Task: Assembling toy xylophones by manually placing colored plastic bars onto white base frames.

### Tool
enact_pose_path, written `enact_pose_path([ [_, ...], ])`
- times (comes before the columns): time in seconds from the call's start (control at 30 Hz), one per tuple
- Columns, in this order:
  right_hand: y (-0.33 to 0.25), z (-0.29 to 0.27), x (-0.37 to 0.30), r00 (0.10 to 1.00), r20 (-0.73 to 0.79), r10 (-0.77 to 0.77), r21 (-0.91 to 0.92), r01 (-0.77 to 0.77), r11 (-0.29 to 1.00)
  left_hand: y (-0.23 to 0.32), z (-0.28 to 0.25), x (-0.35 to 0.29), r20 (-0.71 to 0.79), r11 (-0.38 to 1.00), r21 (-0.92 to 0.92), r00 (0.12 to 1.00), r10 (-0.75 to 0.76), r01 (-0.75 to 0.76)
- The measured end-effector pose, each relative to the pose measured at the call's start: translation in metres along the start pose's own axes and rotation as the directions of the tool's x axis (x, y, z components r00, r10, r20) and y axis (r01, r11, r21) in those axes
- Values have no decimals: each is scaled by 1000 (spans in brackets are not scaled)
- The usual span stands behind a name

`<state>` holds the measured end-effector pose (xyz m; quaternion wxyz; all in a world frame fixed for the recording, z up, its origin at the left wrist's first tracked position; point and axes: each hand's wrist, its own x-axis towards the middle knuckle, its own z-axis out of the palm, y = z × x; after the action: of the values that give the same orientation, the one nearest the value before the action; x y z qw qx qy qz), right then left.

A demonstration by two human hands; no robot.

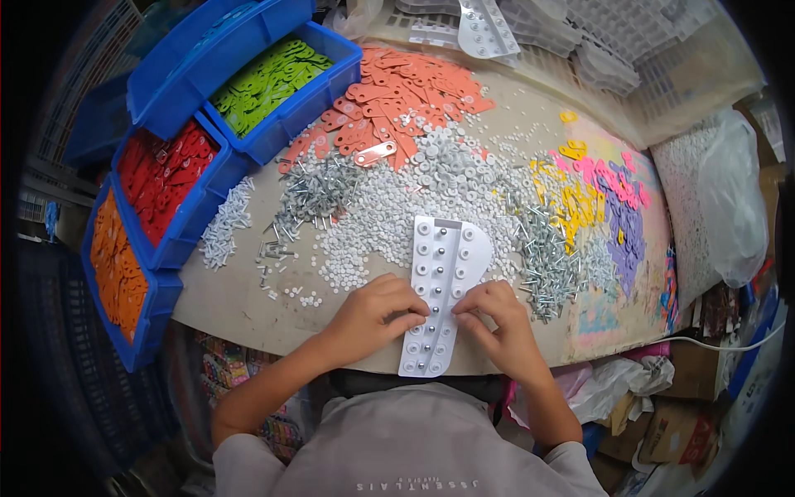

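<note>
A white plastic board [464, 257] with a rounded bulge on its right side lies lengthwise before me at the table's front edge. White round pieces sit in a row along each side, and small metal studs stand along its middle channel. My left hand [373, 316] is at the board's left edge, thumb and forefinger pinched together over the lower half. My right hand [503, 327] is at the right edge, its fingers curled and thumb close to the forefinger. Whatever either pinch holds is too small or hidden to make out.
Around the board lie heaps of small white discs [373, 228], metal rivets [546, 265] and coral plastic tabs [406, 83]. Yellow pieces [580, 203] and purple pieces [627, 228] lie to the right. Blue bins [186, 228] line the left; a clear bag [733, 207] stands far right.
</note>
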<state>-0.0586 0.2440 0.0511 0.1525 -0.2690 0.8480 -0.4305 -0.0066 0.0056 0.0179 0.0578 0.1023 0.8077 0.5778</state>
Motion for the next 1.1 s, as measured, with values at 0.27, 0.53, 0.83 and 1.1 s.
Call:
enact_pose_path([
  [0.27, 8, 20, -3, 999, -44, 19, -30, -20, 999, -4, 22, -5, -156, 992, -35, 980, -126, 122],
  [0.53, 31, 39, -11, 963, -195, -186, -154, 157, 975, -14, 30, -12, -265, 885, 440, 920, 288, -150],
  [0.83, 36, 41, -12, 908, -272, -318, -272, 244, 931, -11, 4, 22, -266, 906, 380, 916, 300, -187],
  [1.1, 23, -2, 45, 877, -430, -215, -283, 95, 954, -32, -34, 135, -119, 814, 515, 918, 377, -268],
])
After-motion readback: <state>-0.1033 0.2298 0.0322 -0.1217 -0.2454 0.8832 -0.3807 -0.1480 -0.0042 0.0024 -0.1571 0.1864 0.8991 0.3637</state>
